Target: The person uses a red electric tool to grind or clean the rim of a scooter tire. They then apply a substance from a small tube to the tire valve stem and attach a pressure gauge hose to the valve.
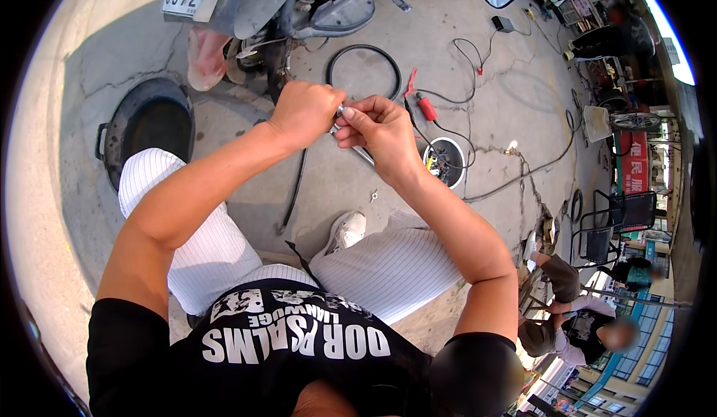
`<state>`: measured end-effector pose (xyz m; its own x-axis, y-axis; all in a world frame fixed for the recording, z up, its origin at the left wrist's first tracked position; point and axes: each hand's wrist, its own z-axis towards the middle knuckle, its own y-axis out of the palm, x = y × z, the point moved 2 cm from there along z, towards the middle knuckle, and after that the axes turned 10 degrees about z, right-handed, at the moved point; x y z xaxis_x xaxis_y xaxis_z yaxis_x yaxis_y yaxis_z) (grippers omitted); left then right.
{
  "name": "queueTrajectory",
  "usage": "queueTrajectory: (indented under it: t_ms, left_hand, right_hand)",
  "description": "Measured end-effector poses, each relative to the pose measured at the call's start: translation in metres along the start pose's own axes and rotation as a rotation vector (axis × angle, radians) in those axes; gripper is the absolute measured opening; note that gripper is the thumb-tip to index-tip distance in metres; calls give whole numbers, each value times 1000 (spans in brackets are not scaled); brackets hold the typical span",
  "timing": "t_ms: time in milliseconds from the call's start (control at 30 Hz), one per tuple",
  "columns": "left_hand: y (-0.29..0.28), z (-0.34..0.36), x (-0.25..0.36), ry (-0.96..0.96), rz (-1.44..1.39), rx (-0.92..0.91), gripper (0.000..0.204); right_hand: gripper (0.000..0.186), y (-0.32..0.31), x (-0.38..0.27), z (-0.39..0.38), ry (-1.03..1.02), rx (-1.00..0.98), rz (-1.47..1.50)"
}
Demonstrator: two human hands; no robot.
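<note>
My left hand (308, 110) is closed in a fist, knuckles up, and its fingers hide whatever is inside. Right beside it, my right hand (377, 129) pinches a small silver metal piece (340, 110) between thumb and fingers, where the two hands meet. A silver metal bar (364, 155) shows below the right hand's curled fingers; I cannot tell whether that hand holds it. A thin black tube or rod (296, 189) runs down from below my left hand toward the ground. Just ahead of my hands is the rear of a scooter (336, 13).
A black tub (187, 129) stands at left. Ahead lies a coiled black hose (364, 48). Right of my hands are a red-handled clamp (426, 107) with cables and a white bucket (457, 148) of small parts. A small metal part (374, 195) lies nearby. A person (579, 327) sits at right.
</note>
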<state>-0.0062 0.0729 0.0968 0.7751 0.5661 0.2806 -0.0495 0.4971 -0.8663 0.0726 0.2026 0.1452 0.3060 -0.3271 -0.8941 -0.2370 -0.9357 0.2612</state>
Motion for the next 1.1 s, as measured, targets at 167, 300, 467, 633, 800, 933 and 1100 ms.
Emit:
queueTrajectory:
  t_ms: [167,300,467,633,800,933,1100]
  left_hand:
    - [9,-5,-3,-9,8,12,12]
    - [11,-10,-6,76,-76,-17,12]
    - [6,-11,-3,-34,-144,-2,14]
    - [7,-11,-1,-114,-261,-21,14]
    - [10,-16,-8,-180,-581,-106,17]
    - [6,-17,-9,-100,-762,-109,20]
    - [-3,-19,-5,-49,-779,-129,20]
  right_hand:
    - [10,-2,14,12,-193,-57,-223]
    - [8,-11,13,4,-1046,-326,-1053]
    - [7,4,14,1,-221,-47,-297]
    - [5,8,4,-6,-481,-61,-687]
    - [9,0,-4,-4,-334,-111,-392]
    - [15,-18,-6,1,-54,-226,55]
    - [15,-33,-2,4,90,-331,269]
